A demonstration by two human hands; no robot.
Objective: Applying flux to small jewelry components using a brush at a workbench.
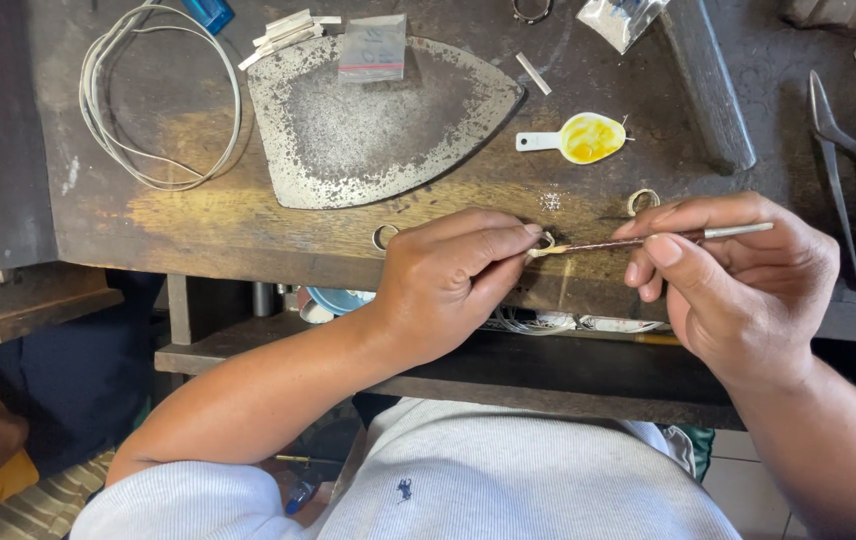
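left hand (448, 285): grip pinched shut on small silver metal ring (545, 240) at the near edge of the dark wooden tabletop (198, 215) | right hand (738, 285): grip closed on thin brown-handled brush (648, 240), long axis parallel to that edge, tip pointing left, touching the ring | yellow-filled white spoon-shaped dish (580, 138) farther back | 2 more rings (385, 237) on tabletop

The surface (198, 215) is dark brown, worn paler in patches. The iron-shaped plate (368, 130) is speckled grey. The small spoon (573, 139) is white, holding yellow.
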